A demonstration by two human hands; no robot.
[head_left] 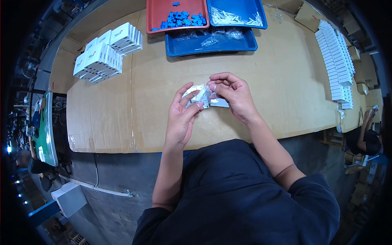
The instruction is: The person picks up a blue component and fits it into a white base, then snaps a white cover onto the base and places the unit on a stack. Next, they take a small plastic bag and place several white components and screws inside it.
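A small clear plastic bag (203, 95) with something whitish in it is held up between my two hands over the cardboard-covered table. On its left side, my left hand (181, 117) pinches it with thumb and fingers. The thumb and forefinger of my right hand (237, 97) are closed on its upper right edge. Beneath the hands lies a flat white piece (220, 103), perhaps a small box or card. My fingers and the bag hide part of it, so I cannot tell its full shape.
Ahead stand a red tray (158, 11) of blue pieces, a blue tray (259, 9) of white sticks and a lower blue tray (183, 48) of clear bags. Stacked white boxes (98, 57) are at left. A long stack of white boxes (335, 65) lines the right edge.
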